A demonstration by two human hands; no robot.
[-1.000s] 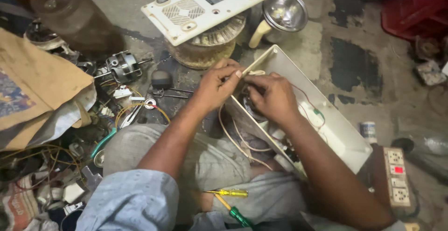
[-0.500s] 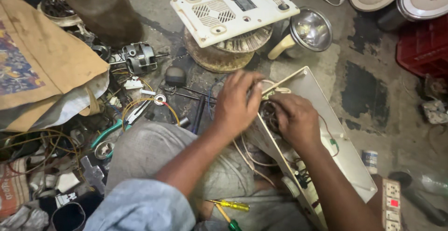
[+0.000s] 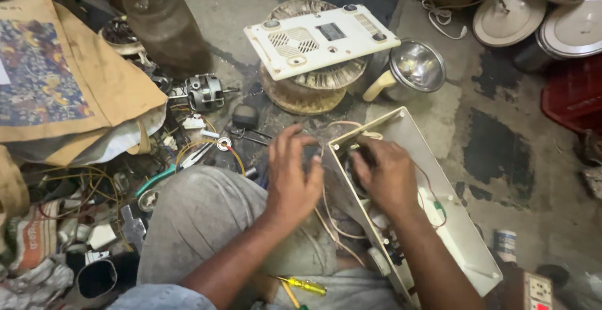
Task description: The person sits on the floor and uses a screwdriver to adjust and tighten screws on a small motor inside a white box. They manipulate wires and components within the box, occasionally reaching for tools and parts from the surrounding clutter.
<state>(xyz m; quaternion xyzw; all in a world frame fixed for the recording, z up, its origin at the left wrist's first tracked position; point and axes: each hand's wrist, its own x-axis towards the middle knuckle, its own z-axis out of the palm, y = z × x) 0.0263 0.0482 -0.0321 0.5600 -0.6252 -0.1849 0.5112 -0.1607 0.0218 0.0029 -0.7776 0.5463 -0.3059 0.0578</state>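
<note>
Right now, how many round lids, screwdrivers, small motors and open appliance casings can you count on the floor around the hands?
Round grey metal lids, top right: 2
Yellow-handled screwdrivers by the lap: 2
Small grey electric motor: 1
Open white plastic appliance casing, right hand inside, left hand at its edge: 1
Total: 6

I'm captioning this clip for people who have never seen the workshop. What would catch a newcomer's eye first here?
First, the two hands at centre: the right hand reaches inside an opened cream appliance casing full of wires, while the left hand steadies its edge. Just behind lies a cream vented cover panel on a wire spool, with a shiny metal pot at its right.
</note>
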